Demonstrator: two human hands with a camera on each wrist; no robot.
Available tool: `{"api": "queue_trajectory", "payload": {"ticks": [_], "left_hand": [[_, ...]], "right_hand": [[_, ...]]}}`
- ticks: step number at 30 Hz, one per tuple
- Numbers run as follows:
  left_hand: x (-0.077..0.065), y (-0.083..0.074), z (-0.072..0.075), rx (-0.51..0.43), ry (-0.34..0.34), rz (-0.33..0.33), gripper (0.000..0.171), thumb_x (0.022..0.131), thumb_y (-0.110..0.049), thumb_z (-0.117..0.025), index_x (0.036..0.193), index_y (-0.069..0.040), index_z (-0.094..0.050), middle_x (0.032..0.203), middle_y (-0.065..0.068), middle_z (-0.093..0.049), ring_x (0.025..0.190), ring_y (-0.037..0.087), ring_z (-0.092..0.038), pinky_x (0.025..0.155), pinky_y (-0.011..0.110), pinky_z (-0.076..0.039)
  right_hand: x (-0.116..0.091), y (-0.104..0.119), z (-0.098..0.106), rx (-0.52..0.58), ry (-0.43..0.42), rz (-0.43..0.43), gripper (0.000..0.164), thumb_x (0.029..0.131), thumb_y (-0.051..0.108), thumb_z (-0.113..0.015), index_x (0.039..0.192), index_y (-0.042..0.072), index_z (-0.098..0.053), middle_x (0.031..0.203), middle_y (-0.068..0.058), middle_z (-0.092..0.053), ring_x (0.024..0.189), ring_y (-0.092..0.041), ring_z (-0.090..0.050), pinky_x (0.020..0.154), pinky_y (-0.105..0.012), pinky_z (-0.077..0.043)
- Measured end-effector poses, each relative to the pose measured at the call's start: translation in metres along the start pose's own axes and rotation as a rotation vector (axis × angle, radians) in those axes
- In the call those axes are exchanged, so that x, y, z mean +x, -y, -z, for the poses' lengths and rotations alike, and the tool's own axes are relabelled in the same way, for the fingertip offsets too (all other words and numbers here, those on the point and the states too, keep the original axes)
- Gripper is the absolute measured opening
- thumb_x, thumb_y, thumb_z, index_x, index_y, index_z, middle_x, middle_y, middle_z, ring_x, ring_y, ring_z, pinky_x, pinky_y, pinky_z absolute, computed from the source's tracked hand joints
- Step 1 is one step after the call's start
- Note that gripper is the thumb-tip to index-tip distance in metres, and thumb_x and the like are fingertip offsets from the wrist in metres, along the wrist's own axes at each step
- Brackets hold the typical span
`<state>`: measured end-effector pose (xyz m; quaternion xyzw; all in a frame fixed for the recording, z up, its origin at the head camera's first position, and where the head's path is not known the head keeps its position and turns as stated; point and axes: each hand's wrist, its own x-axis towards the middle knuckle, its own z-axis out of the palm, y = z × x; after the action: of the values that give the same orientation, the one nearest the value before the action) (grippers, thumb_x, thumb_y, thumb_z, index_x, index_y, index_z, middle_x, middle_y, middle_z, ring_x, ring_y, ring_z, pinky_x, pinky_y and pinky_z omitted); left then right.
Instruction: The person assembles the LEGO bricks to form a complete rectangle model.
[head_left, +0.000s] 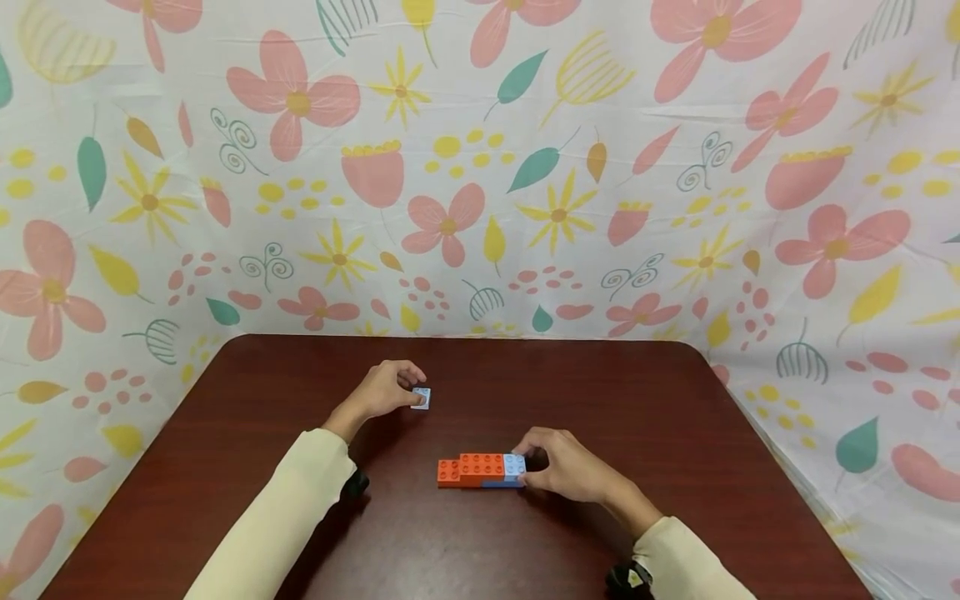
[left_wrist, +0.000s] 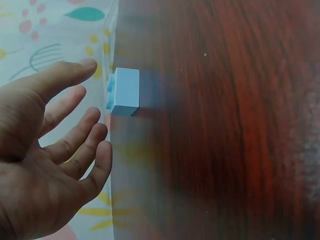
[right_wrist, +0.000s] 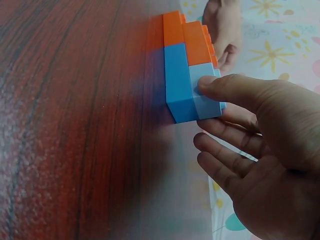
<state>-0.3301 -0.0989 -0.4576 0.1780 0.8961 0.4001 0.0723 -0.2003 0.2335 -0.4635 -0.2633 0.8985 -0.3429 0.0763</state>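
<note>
My left hand (head_left: 381, 390) hovers over the far part of the table, next to a small light blue toy brick (head_left: 425, 392) standing there with its studs up. In the left wrist view its fingers are loosely spread, with a gap between them and that brick (left_wrist: 127, 89). My right hand (head_left: 573, 468) pinches a second light blue brick (right_wrist: 205, 104) between thumb and fingers. This one forms the right end of a two-layer block: an orange brick (right_wrist: 197, 44) sits beside it on top, while a blue brick (right_wrist: 177, 75) and another orange brick (head_left: 447, 472) make the lower layer.
A dark reddish-brown table (head_left: 570, 375) with rounded far corners carries the bricks. Behind and beside it hangs a white cloth (head_left: 450, 108) printed with flowers and leaves. A black wrist device (head_left: 354, 483) shows below the left cuff, another (head_left: 628, 579) below the right.
</note>
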Motion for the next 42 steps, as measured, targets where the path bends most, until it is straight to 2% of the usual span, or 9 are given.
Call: {"api": "queue_trajectory", "payload": {"ticks": [9, 15, 20, 27, 31, 35, 38, 42], "left_hand": [[0.005, 0.011, -0.004, 0.024, 0.041, 0.024, 0.031, 0.081, -0.013, -0.087, 0.109, -0.009, -0.074, 0.112, 0.011, -0.072, 0.101, 0.024, -0.066, 0.088, 0.041, -0.056], [0.005, 0.011, -0.006, 0.018, 0.030, 0.034, 0.030, 0.081, -0.013, -0.087, 0.108, -0.010, -0.074, 0.112, 0.010, -0.073, 0.100, 0.024, -0.067, 0.085, 0.039, -0.056], [0.005, 0.010, -0.008, 0.027, 0.021, 0.051, 0.028, 0.082, -0.011, -0.087, 0.107, -0.009, -0.075, 0.111, 0.010, -0.073, 0.098, 0.023, -0.066, 0.081, 0.036, -0.055], [0.005, 0.012, -0.012, 0.046, 0.002, 0.060, 0.027, 0.083, -0.012, -0.086, 0.107, -0.008, -0.076, 0.110, 0.009, -0.074, 0.095, 0.021, -0.066, 0.082, 0.036, -0.056], [0.001, 0.013, -0.013, 0.052, -0.002, 0.057, 0.025, 0.084, -0.014, -0.086, 0.107, -0.010, -0.075, 0.108, 0.007, -0.073, 0.094, 0.020, -0.066, 0.082, 0.036, -0.056], [-0.005, 0.010, -0.013, 0.031, 0.000, 0.050, 0.024, 0.085, -0.015, -0.085, 0.107, -0.012, -0.075, 0.107, 0.006, -0.072, 0.094, 0.020, -0.064, 0.076, 0.033, -0.055], [-0.012, 0.008, -0.015, 0.013, 0.001, 0.048, 0.024, 0.086, -0.017, -0.085, 0.107, -0.014, -0.074, 0.106, 0.004, -0.072, 0.093, 0.019, -0.064, 0.072, 0.031, -0.054], [-0.024, 0.003, -0.016, 0.009, 0.003, 0.020, 0.024, 0.085, -0.018, -0.086, 0.106, -0.016, -0.074, 0.104, 0.001, -0.071, 0.091, 0.016, -0.064, 0.073, 0.030, -0.054]], "right_hand": [[0.001, 0.000, -0.002, 0.006, 0.004, -0.002, 0.022, 0.088, 0.015, -0.082, 0.108, 0.017, -0.072, 0.104, 0.004, -0.069, 0.091, -0.015, -0.066, 0.077, -0.028, -0.056], [0.000, 0.001, -0.001, 0.007, 0.002, 0.003, 0.023, 0.088, 0.014, -0.082, 0.108, 0.016, -0.072, 0.103, 0.003, -0.069, 0.091, -0.016, -0.066, 0.077, -0.029, -0.057], [0.000, 0.000, -0.001, 0.011, -0.005, 0.008, 0.022, 0.088, 0.014, -0.082, 0.108, 0.016, -0.072, 0.103, 0.003, -0.069, 0.090, -0.017, -0.066, 0.075, -0.025, -0.055], [-0.001, 0.001, -0.001, 0.011, 0.001, 0.011, 0.022, 0.089, 0.015, -0.081, 0.109, 0.016, -0.071, 0.103, 0.004, -0.069, 0.090, -0.016, -0.066, 0.075, -0.023, -0.054], [0.000, 0.001, 0.000, 0.010, 0.002, 0.020, 0.022, 0.089, 0.015, -0.081, 0.109, 0.016, -0.072, 0.103, 0.004, -0.069, 0.090, -0.016, -0.066, 0.075, -0.024, -0.055], [0.000, 0.000, 0.000, 0.007, 0.001, 0.021, 0.022, 0.089, 0.015, -0.081, 0.109, 0.016, -0.072, 0.103, 0.004, -0.069, 0.090, -0.017, -0.067, 0.075, -0.024, -0.055], [0.000, 0.000, 0.000, 0.007, -0.003, 0.016, 0.022, 0.089, 0.015, -0.081, 0.108, 0.016, -0.072, 0.103, 0.004, -0.069, 0.090, -0.017, -0.067, 0.074, -0.023, -0.054], [0.000, 0.001, 0.000, 0.013, -0.004, 0.005, 0.022, 0.088, 0.015, -0.081, 0.108, 0.017, -0.072, 0.103, 0.003, -0.069, 0.090, -0.018, -0.067, 0.075, -0.023, -0.054]]}}
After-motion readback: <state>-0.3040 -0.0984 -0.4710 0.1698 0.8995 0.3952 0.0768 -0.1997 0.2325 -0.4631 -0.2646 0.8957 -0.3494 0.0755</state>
